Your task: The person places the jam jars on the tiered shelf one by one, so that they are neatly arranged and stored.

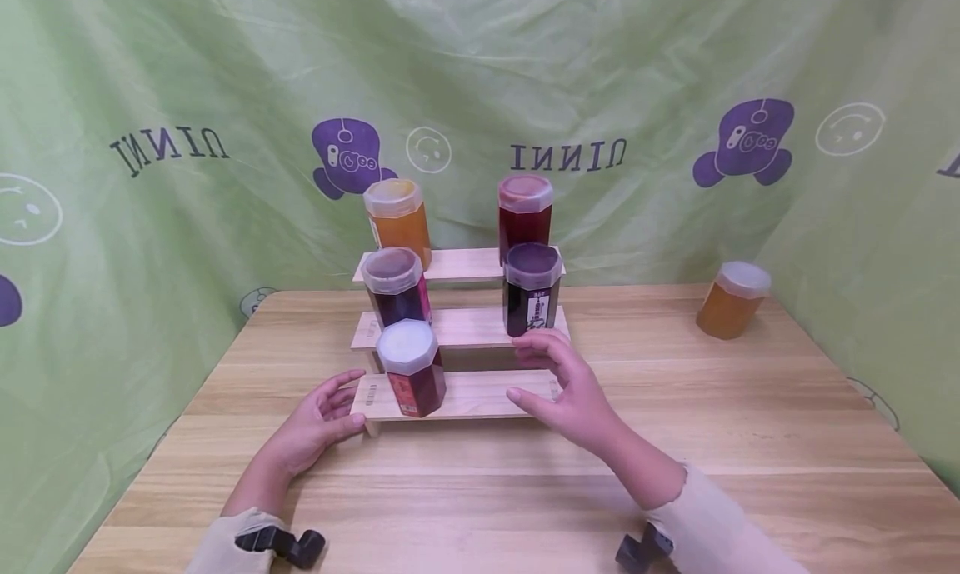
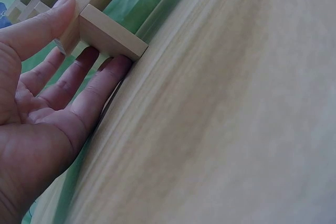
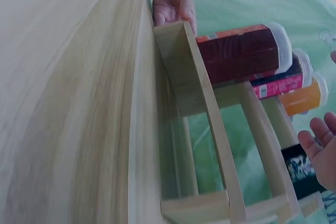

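Observation:
A three-step wooden stand (image 1: 487,391) stands on the table. My left hand (image 1: 318,420) rests against the left end of its lowest step, fingertips at the side panel (image 2: 113,34) and thumb near the front edge. My right hand (image 1: 570,391) is beside the right end with fingers spread and nothing held, fingertips near a dark purple jar (image 1: 532,291) on the middle step. A dark red jar (image 1: 417,382) stands left on the lowest step. Another dark jar (image 1: 397,295) is left on the middle step; an orange jar (image 1: 401,224) and a red jar (image 1: 525,220) occupy the top.
Another orange jar (image 1: 731,303) with a whitish lid stands alone at the table's far right. Behind the wooden table (image 1: 480,507) hangs a green printed cloth (image 1: 480,74), close to the back of the stand. Black wrist mounts (image 1: 281,547) sit at both sleeves.

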